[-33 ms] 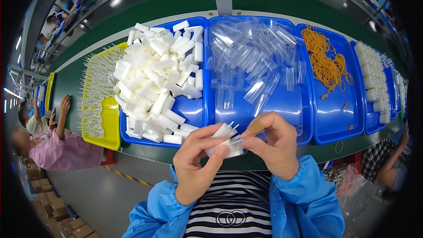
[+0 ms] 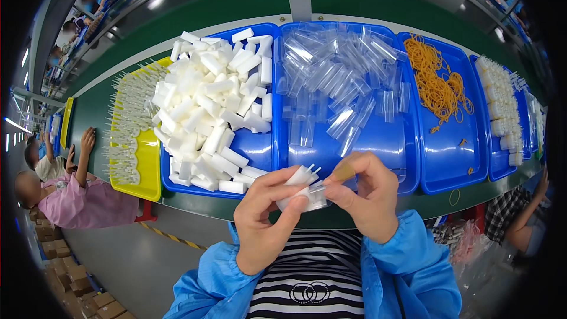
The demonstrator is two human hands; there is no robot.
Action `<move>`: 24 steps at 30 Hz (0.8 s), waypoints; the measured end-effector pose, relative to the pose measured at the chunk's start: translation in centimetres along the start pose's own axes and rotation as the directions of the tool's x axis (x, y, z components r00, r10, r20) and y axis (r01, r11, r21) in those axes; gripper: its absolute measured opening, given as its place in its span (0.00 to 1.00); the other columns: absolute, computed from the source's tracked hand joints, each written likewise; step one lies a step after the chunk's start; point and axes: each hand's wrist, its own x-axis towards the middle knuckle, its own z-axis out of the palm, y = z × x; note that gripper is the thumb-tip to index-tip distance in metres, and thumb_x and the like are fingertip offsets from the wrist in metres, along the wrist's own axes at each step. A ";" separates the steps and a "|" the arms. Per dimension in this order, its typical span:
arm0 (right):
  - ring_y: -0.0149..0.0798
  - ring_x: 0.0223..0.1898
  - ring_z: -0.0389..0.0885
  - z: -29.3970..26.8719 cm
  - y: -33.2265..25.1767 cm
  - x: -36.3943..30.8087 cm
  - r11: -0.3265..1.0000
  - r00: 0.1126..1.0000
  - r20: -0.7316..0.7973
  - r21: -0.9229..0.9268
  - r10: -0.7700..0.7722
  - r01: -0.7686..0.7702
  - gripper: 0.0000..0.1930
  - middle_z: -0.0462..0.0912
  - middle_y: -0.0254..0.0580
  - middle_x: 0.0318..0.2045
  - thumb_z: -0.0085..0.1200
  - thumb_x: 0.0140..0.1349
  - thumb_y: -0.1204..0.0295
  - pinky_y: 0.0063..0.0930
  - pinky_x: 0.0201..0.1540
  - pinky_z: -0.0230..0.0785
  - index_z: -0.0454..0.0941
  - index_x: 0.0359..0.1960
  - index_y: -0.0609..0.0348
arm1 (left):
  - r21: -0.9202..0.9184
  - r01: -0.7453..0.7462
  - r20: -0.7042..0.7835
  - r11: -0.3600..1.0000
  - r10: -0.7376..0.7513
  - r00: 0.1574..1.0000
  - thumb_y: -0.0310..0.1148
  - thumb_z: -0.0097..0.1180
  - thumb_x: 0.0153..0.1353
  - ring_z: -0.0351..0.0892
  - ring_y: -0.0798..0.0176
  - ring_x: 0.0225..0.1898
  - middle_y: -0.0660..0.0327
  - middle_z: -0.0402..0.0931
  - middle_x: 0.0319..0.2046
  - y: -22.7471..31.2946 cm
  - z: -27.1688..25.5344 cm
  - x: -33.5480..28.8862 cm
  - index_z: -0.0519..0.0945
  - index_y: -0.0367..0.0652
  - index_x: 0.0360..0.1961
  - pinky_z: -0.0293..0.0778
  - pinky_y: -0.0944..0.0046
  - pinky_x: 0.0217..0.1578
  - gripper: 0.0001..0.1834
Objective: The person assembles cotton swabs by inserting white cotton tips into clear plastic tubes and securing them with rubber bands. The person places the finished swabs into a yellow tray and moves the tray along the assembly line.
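the left hand (image 2: 266,218), at the lower centre of the frame, is closed round white foam pieces (image 2: 300,178), with thin white sticks (image 2: 315,170) poking out at the top; the fingers cover so much that their number cannot be told. a clear plastic piece (image 2: 319,202) shows at the bundle's right side, its outline hard to follow. the right hand (image 2: 371,201), just right of centre, pinches it between thumb and forefinger, the exact contact hidden. a tan patch (image 2: 344,171) lies over the forefinger's tip, too indistinct to name. above the hands, a blue tray (image 2: 316,152) holds clear sleeves (image 2: 331,80) that overlap until single edges are lost. to their left, white foam blocks (image 2: 207,100) hide most of a second blue tray (image 2: 257,146). orange rubber bands (image 2: 434,80) tangle at the upper right. at the left edge, a co-worker in pink (image 2: 85,204) is partly cut off by the dark rim.
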 end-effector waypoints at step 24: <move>0.33 0.44 0.80 -2.0 -1.2 1.1 0.993 0.996 0.065 -0.096 -0.060 0.066 0.22 0.81 0.44 0.39 0.74 0.48 0.76 0.28 0.49 0.73 0.73 0.40 0.60 | -0.193 -0.001 0.056 0.981 0.012 0.998 0.14 0.59 0.59 0.77 0.47 0.56 0.48 0.68 0.56 0.0 -1.2 -0.7 0.79 0.32 0.48 0.78 0.56 0.54 0.15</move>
